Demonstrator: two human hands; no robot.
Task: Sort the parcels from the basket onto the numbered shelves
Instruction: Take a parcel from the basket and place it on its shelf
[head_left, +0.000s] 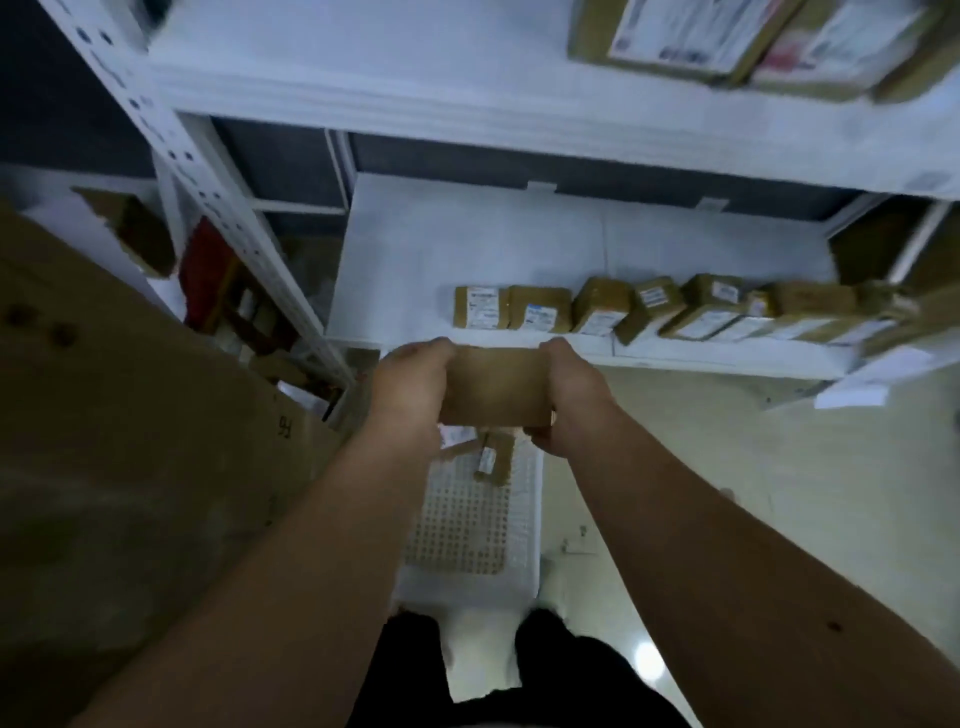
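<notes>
Several shelf parcels (675, 312) beyond hands (493, 387).

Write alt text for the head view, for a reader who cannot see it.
Both hands, left hand and right hand, grip the ends of a brown parcel held above a white perforated basket on the floor, which holds a few more parcels. Ahead, a row of labelled parcels lines the front edge of a low white shelf.

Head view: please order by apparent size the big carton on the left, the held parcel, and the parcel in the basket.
1. Big carton, though it is nearest the camera.
2. Held parcel, gripped by left hand and right hand.
3. Parcel in the basket, partly hidden.
</notes>
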